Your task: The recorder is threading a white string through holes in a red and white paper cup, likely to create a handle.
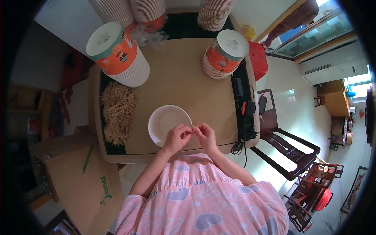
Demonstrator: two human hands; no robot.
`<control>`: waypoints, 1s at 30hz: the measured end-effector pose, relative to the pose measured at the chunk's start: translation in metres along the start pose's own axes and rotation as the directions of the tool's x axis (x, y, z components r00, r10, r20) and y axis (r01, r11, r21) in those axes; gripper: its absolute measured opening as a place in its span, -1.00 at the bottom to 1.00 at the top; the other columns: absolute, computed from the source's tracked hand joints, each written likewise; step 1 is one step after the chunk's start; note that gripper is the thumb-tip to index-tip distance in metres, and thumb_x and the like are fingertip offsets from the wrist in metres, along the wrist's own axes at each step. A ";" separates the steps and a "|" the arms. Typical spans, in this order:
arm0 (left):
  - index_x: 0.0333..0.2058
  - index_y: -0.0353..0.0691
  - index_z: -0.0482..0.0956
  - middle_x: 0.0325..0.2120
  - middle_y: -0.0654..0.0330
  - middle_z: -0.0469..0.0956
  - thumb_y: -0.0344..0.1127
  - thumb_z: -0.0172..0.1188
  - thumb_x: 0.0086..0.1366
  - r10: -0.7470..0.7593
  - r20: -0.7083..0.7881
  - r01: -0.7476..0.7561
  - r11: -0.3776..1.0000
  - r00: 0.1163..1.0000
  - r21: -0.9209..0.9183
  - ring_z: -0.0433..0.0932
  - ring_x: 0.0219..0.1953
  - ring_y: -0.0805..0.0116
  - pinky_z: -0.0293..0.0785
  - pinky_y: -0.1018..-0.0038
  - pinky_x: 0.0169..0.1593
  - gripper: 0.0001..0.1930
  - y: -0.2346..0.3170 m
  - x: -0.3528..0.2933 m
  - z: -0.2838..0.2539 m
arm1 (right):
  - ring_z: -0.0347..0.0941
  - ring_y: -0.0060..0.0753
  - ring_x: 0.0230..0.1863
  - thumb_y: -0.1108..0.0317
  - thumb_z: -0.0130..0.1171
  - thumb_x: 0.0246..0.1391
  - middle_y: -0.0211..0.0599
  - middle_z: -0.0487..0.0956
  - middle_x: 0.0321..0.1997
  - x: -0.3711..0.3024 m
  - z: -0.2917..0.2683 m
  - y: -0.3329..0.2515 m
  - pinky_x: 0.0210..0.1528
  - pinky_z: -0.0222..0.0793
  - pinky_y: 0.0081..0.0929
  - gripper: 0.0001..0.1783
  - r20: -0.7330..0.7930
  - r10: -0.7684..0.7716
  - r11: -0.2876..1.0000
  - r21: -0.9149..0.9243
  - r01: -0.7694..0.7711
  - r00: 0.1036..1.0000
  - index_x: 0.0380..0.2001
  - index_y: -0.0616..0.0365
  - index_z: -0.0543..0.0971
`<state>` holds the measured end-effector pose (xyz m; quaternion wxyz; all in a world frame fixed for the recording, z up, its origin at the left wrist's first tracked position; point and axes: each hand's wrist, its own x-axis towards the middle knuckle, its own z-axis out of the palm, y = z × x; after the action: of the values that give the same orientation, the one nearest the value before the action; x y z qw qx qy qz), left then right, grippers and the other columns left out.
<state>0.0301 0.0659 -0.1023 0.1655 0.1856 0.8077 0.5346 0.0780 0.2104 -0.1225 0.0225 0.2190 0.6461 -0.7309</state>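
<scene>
A white round bowl sits on the brown table right in front of me. My left hand rests over the bowl's near rim with its fingers curled. My right hand is just to the right of it, fingers pinched. The fingertips of both hands meet at the bowl's near right edge, and whatever small thing is between them is too small to make out. A pile of dry tan noodle strands lies on the table to the left of the bowl.
Tall stacks of orange and white paper cups stand at the back left, another stack at the back right. A black power strip with cables lies along the table's right edge. A cardboard box stands at lower left, dark wooden chairs on the right.
</scene>
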 end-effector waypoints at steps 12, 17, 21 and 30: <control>-0.45 -0.19 0.55 -0.51 0.23 0.49 -0.46 0.21 0.04 -0.001 -0.022 0.002 0.999 1.000 0.039 0.50 -0.56 0.37 0.42 0.50 -0.47 -0.93 0.009 -0.004 0.000 | 0.34 -0.69 -0.46 0.33 0.12 0.12 -0.47 0.52 -0.46 0.005 -0.011 0.001 -0.36 0.28 -0.70 -0.81 0.111 0.195 0.975 0.082 -0.205 0.974 -0.31 0.26 0.54; -0.44 -0.27 0.54 -0.53 0.26 0.51 -0.48 0.19 0.09 -0.075 -0.066 0.065 0.987 0.995 -0.144 0.46 -0.58 0.55 0.38 0.59 -0.50 -0.96 0.001 -0.004 0.004 | 0.42 -0.65 -0.24 0.42 0.13 0.09 -0.39 0.56 -0.31 0.002 -0.015 -0.016 -0.14 0.34 -0.66 -0.82 0.247 0.152 0.987 0.019 -0.162 0.957 -0.24 0.28 0.53; -0.43 -0.30 0.53 -0.57 0.29 0.53 -0.46 0.18 0.13 -0.153 -0.049 0.133 0.948 0.987 -0.290 0.44 -0.58 0.65 0.36 0.64 -0.52 -0.95 -0.008 -0.005 0.006 | 0.44 -0.63 -0.20 0.46 0.16 0.06 -0.38 0.57 -0.29 0.003 -0.015 -0.011 -0.12 0.35 -0.67 -0.83 0.236 0.147 0.989 -0.030 -0.144 0.961 -0.25 0.28 0.53; -0.44 -0.30 0.53 -0.59 0.28 0.55 -0.47 0.18 0.11 -0.144 -0.114 0.117 0.969 0.983 -0.216 0.48 -0.58 0.61 0.40 0.62 -0.50 -0.96 0.003 -0.001 0.002 | 0.44 -0.70 -0.33 0.46 0.17 0.05 -0.43 0.56 -0.38 0.002 -0.007 0.003 -0.29 0.35 -0.76 -0.88 0.117 0.051 0.998 -0.035 -0.047 0.992 -0.33 0.27 0.52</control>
<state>0.0327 0.0684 -0.1004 0.1662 0.0785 0.7666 0.6152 0.0792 0.2173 -0.1268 0.0820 0.1908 0.6497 -0.7313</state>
